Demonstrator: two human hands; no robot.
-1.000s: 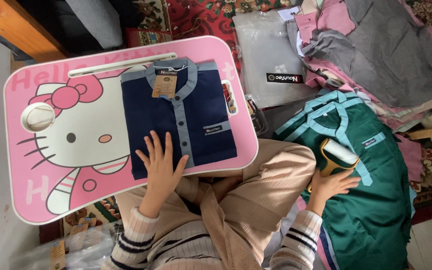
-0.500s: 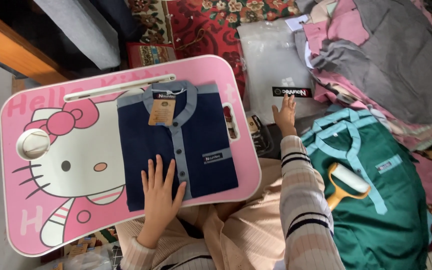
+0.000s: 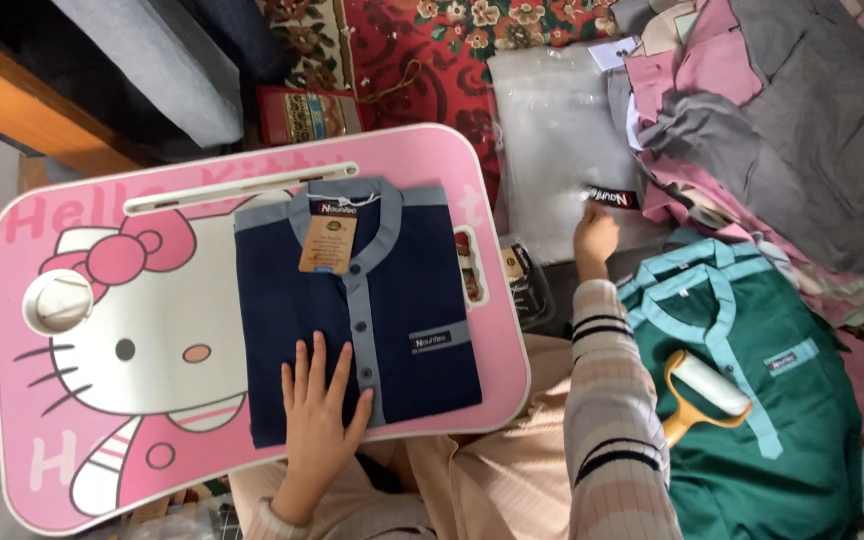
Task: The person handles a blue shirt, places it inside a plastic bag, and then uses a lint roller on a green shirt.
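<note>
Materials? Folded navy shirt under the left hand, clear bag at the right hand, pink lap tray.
Folded navy shirt: matte woven cloth, probably cotton blend; soft creases, grey placket.
Clear bag: thin glossy plastic film; see-through, wrinkled.
Pink lap tray: hard printed board with a smooth sheen, likely laminated or plastic.

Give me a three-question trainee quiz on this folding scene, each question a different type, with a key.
1. True or false: the left hand lies flat on the folded navy shirt.
2. The right hand reaches the: A) lint roller B) clear plastic bag C) cup hole
3. Fill in: the lint roller lies on the ____ shirt.

Key: 1 true; 2 B; 3 green.
</note>
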